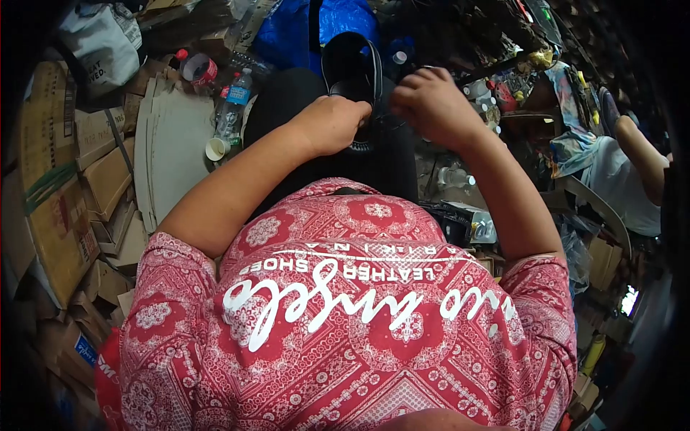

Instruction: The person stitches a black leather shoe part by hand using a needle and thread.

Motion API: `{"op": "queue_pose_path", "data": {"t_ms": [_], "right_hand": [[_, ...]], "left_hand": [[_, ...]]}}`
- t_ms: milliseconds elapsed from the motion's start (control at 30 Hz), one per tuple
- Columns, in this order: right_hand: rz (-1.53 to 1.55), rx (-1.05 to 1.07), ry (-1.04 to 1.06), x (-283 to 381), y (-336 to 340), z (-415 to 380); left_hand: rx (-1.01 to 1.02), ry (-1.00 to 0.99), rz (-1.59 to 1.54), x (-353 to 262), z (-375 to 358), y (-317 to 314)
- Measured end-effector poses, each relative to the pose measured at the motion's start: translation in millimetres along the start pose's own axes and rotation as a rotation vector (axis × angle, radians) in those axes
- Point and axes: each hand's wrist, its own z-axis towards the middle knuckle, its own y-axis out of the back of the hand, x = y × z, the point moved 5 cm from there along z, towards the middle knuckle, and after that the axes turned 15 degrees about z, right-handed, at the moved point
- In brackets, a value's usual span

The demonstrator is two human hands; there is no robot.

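Observation:
Between my knees is a black sandal (351,54), its looped strap standing up toward the far side. My left hand (332,123) is closed on its near part, thumb and fingers pressed together over it. To the right of the sandal my right hand (435,106) is raised with curled fingers; whatever they pinch, if anything, is too small to make out. The sandal's ribbed near edge shows just below my left hand. Part of the sandal is hidden by that hand and blends with my black trousers.
Plastic bottles (233,100) and a paper cup (216,149) are left of my legs. Stacked cardboard (108,165) lines the left side. A blue bag (287,32) lies ahead. Mixed clutter fills the right, where another person's arm (640,158) shows.

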Motion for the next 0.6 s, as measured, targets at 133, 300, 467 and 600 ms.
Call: {"op": "queue_pose_path", "data": {"t_ms": [133,300,467,600], "right_hand": [[-0.096,0.169,0.074,10,-28,6],[0.054,0.110,0.165,-9,-34,-6],[0.584,0.021,-0.439,-88,-43,-62],[1.336,-0.286,-0.674,-77,-28,-49]], "left_hand": [[-0.058,-0.055,0.065,0,-1,2],[-0.146,-0.148,0.161,3,-29,14],[-0.223,0.065,0.139,44,-86,41],[-0.236,0.224,-0.476,46,-67,57]]}}
